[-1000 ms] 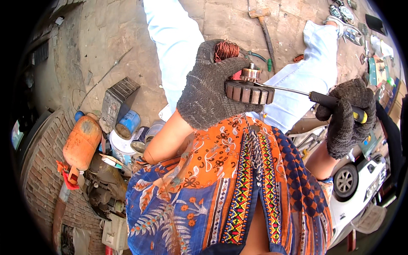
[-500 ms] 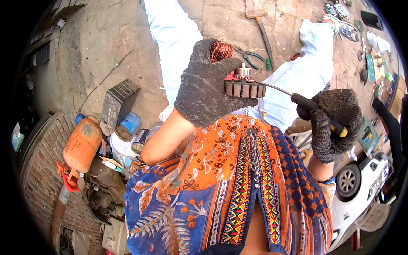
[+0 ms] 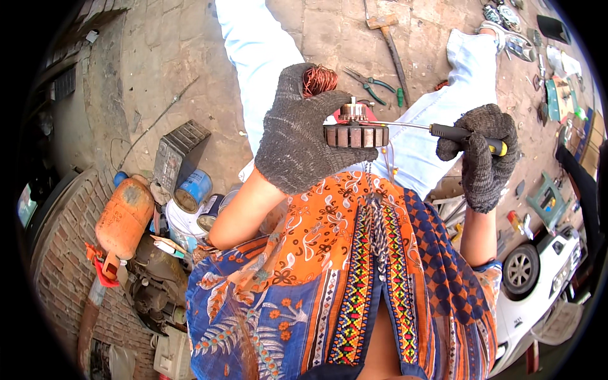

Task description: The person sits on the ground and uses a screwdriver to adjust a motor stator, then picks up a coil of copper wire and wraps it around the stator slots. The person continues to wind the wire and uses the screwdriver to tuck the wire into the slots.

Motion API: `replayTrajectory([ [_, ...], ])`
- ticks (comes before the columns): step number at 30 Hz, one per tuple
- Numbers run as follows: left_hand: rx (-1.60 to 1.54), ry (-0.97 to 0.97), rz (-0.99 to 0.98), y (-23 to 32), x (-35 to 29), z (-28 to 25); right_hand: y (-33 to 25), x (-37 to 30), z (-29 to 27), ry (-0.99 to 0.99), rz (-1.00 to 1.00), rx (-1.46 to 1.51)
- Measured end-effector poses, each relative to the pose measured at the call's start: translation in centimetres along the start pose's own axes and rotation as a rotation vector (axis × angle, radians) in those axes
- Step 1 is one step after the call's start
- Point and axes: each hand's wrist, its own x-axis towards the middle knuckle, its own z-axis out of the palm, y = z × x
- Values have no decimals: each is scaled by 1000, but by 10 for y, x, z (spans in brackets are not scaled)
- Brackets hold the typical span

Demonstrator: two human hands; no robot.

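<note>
My left hand point(image 3: 297, 136), in a dark knitted glove, is closed around a motor core point(image 3: 356, 135). It has a ring of blocky grey-brown segments, with a shiny slotted metal collar and a short shaft on top. A coil of copper wire point(image 3: 320, 81) sits against the glove's upper fingers. Something red shows behind the collar, mostly covered. My gloved right hand point(image 3: 486, 155) grips a screwdriver point(image 3: 451, 132) by its black and yellow handle. Its steel blade points left and reaches the core just under the collar; exact contact is hard to tell.
On the paved ground ahead lie pliers point(image 3: 369, 84) and a hammer point(image 3: 394, 54). To my left are an orange gas cylinder point(image 3: 125, 218), paint cans point(image 3: 192, 190) and a grey metal housing point(image 3: 177, 155). A white toy-like car point(image 3: 538, 285) and scattered tools are on the right.
The core and my left hand have shifted slightly left, and the core has tilted. My right hand has moved up and left; the screwdriver now lies nearly level.
</note>
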Motion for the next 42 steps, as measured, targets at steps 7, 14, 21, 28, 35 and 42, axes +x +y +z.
replayTrajectory([
  [7, 16, 15, -39, 2, 1, -8, -7, -14, 3, 8, 150, 59],
  [14, 141, 111, 59, -2, 6, 2, -39, -29, 18, -77, -98, -350],
  [21, 146, 110, 145, -14, 3, 22, -55, 1, 18, -188, 464, 11],
  [28, 112, 64, 85, -22, -1, 26, -31, -13, 17, -271, 391, 42],
  [35, 219, -18, 85, -22, -5, 20, -14, -18, 9, -579, -21, -287],
  [42, 51, -55, -23, -24, -7, 20, 18, -30, 9, -383, 176, 164],
])
